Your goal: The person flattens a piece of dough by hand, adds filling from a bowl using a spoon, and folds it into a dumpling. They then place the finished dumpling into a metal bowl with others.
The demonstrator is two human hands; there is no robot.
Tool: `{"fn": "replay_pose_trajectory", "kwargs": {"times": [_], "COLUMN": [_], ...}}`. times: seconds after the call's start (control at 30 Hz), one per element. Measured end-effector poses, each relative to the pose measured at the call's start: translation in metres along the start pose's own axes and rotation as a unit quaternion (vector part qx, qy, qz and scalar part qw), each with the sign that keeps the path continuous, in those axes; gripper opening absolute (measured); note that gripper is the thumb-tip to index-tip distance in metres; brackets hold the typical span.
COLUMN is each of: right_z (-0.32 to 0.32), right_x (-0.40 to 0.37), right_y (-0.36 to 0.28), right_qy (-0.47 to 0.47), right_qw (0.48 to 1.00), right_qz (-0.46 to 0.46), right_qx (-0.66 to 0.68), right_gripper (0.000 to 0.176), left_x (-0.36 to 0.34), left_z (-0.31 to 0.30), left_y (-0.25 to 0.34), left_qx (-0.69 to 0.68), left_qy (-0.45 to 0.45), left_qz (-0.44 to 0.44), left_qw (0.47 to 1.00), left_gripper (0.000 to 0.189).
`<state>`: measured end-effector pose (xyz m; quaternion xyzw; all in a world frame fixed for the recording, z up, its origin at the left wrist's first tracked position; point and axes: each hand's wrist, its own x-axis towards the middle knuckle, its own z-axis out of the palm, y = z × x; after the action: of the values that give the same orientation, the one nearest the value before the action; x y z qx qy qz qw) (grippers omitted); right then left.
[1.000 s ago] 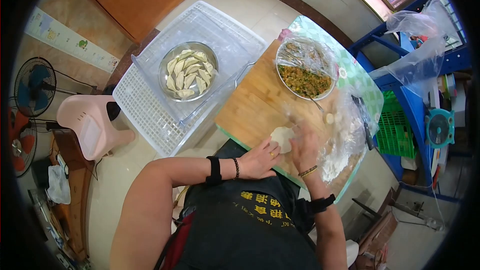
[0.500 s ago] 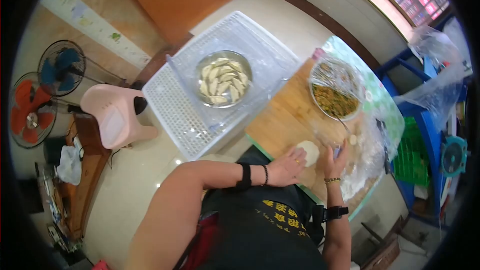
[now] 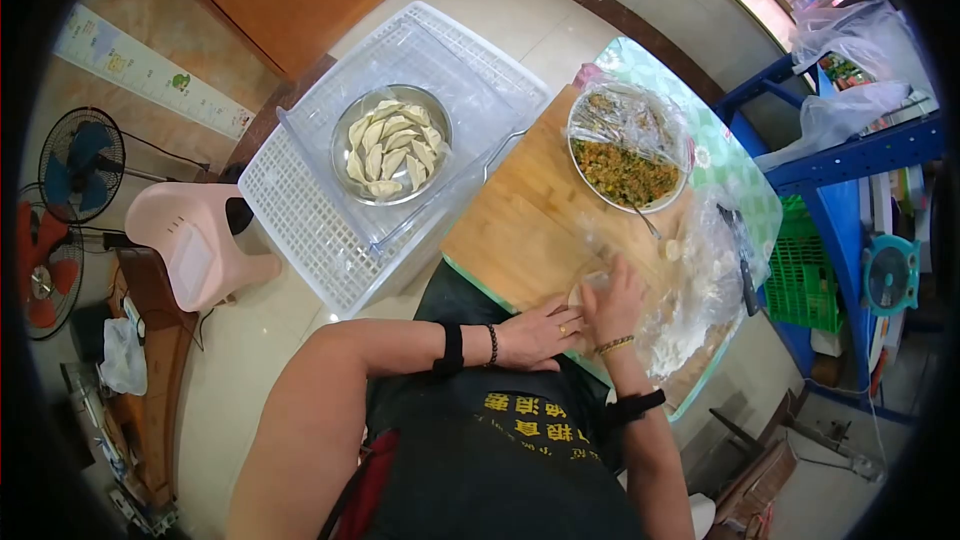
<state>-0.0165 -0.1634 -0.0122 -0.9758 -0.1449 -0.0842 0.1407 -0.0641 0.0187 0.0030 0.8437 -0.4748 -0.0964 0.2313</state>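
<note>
A round dough wrapper (image 3: 588, 288) lies near the front edge of the wooden board (image 3: 520, 210), partly covered by my hands. My left hand (image 3: 540, 335) rests flat at its near side, fingers stretched out, a ring on one finger. Right beside it, my right hand (image 3: 613, 302) is bent over the wrapper's right side with curled fingers. Something see-through and blurred shows beyond that hand; I cannot make out what it is. A small dough piece (image 3: 672, 250) sits further right. Behind it stands a bowl of chopped filling (image 3: 625, 172), half covered with plastic film, with a spoon handle (image 3: 648, 224) sticking out.
Left of the board, a steel bowl (image 3: 447, 130) of folded dumplings stands on a plastic-covered white crate (image 3: 300, 210). At right lie white flour (image 3: 680, 345), crumpled plastic and a black-handled tool (image 3: 748, 280). A pink chair (image 3: 190, 230), fans and a blue shelf (image 3: 850, 250) surround the table.
My right hand has moved left, away from the board's right side, onto the wrapper next to my left hand. The whole view has shifted, so the table appears further left.
</note>
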Motion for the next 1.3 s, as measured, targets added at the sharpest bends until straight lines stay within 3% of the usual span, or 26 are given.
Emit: {"fn": "replay_pose_trajectory", "kwargs": {"times": [0.13, 0.2, 0.27, 0.37, 0.4, 0.43, 0.47, 0.5, 0.6, 0.67, 0.73, 0.8, 0.87, 0.93, 0.97, 1.03, 1.13, 1.3], "right_z": [0.010, 0.008, -0.007, -0.017, -0.019, -0.023, -0.010, -0.004, -0.004, -0.002, 0.003, 0.009, 0.006, -0.004, -0.008, -0.024, -0.004, 0.005], "right_x": [0.016, 0.019, 0.015, -0.001, -0.009, -0.009, -0.021, -0.025, -0.011, 0.004, 0.010, 0.008, 0.004, 0.001, -0.002, -0.001, -0.004, 0.012], "right_y": [0.030, 0.036, 0.039, 0.026, 0.015, 0.001, -0.003, -0.014, -0.009, 0.004, 0.017, 0.025, 0.029, 0.022, 0.017, 0.000, -0.013, -0.004], "right_qy": [0.042, 0.076, 0.062, 0.050, -0.009, 0.036, -0.052, -0.043, 0.001, -0.041, -0.006, 0.052, 0.067, 0.066, 0.072, -0.021, -0.024, -0.003], "right_qw": [0.995, 0.961, 0.968, 0.988, 0.986, 0.990, 0.996, 0.999, 0.999, 0.994, 0.992, 0.976, 0.972, 0.985, 0.984, 0.998, 0.994, 0.997], "right_qz": [0.065, 0.179, 0.151, 0.031, 0.054, -0.054, -0.015, -0.002, 0.041, 0.105, 0.118, 0.157, 0.153, 0.064, 0.066, -0.022, -0.053, 0.054], "right_qx": [0.063, 0.199, 0.190, 0.146, 0.158, 0.126, 0.065, -0.024, -0.007, 0.013, 0.045, 0.142, 0.166, 0.145, 0.146, 0.049, 0.095, 0.060], "right_gripper": [0.082, 0.080, 0.077, 0.072, 0.070, 0.070, 0.068, 0.069, 0.073, 0.075, 0.076, 0.077, 0.075, 0.069, 0.069, 0.067, 0.059, 0.071], "left_x": [0.000, 0.001, 0.000, -0.005, -0.004, -0.003, -0.003, -0.003, -0.006, -0.007, -0.005, 0.000, 0.000, -0.002, -0.003, -0.005, -0.006, -0.012], "left_z": [0.000, -0.001, -0.013, -0.006, -0.002, -0.001, 0.001, -0.002, -0.005, -0.003, -0.004, -0.015, -0.016, -0.010, -0.007, -0.001, -0.007, -0.008], "left_y": [-0.002, -0.003, -0.003, -0.006, -0.006, -0.006, -0.006, -0.005, -0.007, -0.011, -0.013, -0.010, -0.008, -0.006, -0.005, -0.009, -0.011, -0.011], "left_qx": [0.035, 0.019, -0.009, 0.010, 0.026, 0.035, 0.048, 0.058, 0.070, 0.063, 0.064, 0.041, 0.067, 0.085, 0.094, 0.122, 0.111, 0.089], "left_qy": [0.029, 0.039, 0.016, 0.063, 0.084, 0.076, 0.068, 0.056, 0.049, 0.042, 0.075, 0.047, 0.051, 0.051, 0.058, 0.089, 0.034, 0.050], "left_qz": [0.006, 0.000, -0.073, -0.061, -0.053, -0.050, -0.046, -0.051, -0.050, -0.047, -0.045, -0.092, -0.092, -0.093, -0.087, -0.069, -0.070, -0.080], "left_qw": [0.999, 0.999, 0.997, 0.996, 0.995, 0.995, 0.995, 0.995, 0.995, 0.996, 0.994, 0.994, 0.992, 0.991, 0.990, 0.986, 0.991, 0.992], "left_gripper": [0.058, 0.056, 0.052, 0.051, 0.053, 0.054, 0.056, 0.057, 0.058, 0.058, 0.057, 0.059, 0.059, 0.059, 0.058, 0.057, 0.057, 0.058]}}
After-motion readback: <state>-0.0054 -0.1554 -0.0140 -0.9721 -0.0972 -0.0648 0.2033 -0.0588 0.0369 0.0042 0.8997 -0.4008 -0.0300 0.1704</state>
